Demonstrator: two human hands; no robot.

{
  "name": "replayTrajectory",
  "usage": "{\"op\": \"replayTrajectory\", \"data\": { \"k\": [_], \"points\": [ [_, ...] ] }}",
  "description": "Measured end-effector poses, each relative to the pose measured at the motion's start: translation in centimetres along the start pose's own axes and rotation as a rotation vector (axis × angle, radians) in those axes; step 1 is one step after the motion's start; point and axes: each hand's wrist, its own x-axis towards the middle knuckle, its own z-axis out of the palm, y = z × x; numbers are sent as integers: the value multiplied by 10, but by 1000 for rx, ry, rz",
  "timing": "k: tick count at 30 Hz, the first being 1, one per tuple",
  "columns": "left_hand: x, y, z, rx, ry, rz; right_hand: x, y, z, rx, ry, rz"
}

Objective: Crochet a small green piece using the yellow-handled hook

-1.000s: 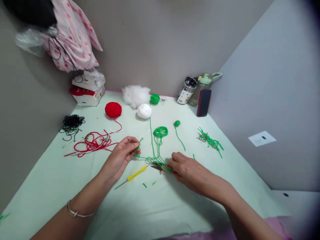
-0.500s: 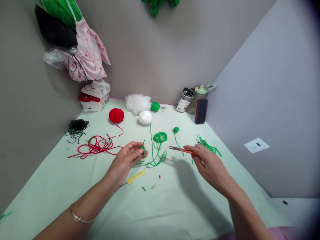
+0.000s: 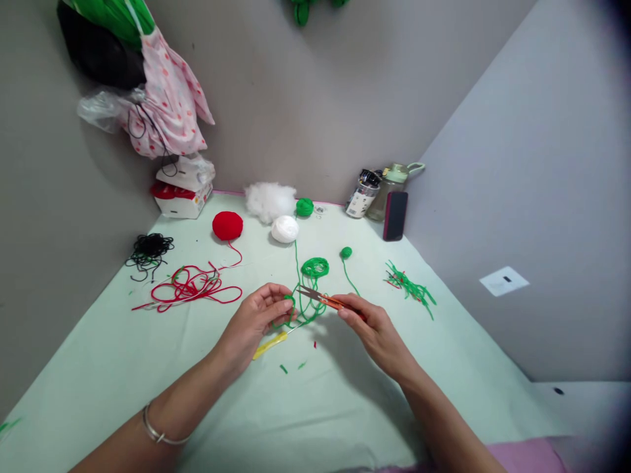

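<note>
My left hand (image 3: 263, 318) pinches a small piece of green yarn (image 3: 290, 302) between thumb and fingers. In my right hand (image 3: 367, 322) is a pair of orange-handled thread snips (image 3: 325, 299), their pointed blades reaching left to the yarn near my left fingertips. Whether the blades touch the yarn I cannot tell. A crochet hook (image 3: 271, 344) with a yellow handle lies on the table just below my left hand. Behind the snips rests a coil of green yarn (image 3: 315, 267), with loose loops trailing toward my left hand.
Farther back are a red yarn ball (image 3: 227, 226), a white ball (image 3: 284, 229), fluffy stuffing (image 3: 270, 201) and a green ball (image 3: 304, 207). Tangled red yarn (image 3: 192, 289) and black cord (image 3: 150, 248) lie left. Green scraps (image 3: 411, 288), a phone (image 3: 395, 217) and a bottle (image 3: 387, 194) are right.
My right hand has moved left with the snips, bringing the blades up to the green yarn. My left hand has shifted slightly right, still pinching the yarn.
</note>
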Motion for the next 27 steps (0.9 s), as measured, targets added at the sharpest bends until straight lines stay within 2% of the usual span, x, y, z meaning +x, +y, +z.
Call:
{"op": "replayTrajectory", "data": {
  "k": [4,17,23,27],
  "points": [
    [-1,-3,0,7,0,6,-1,-1,3,39,-24,18],
    [-3,-3,3,50,-24,16,-2,-5,13,50,18,-7],
    [-2,-2,2,116,-31,24,-4,-4,13,64,122,0],
    [-5,-1,5,212,-48,66,-4,8,-6,11,301,77]
  ]
}}
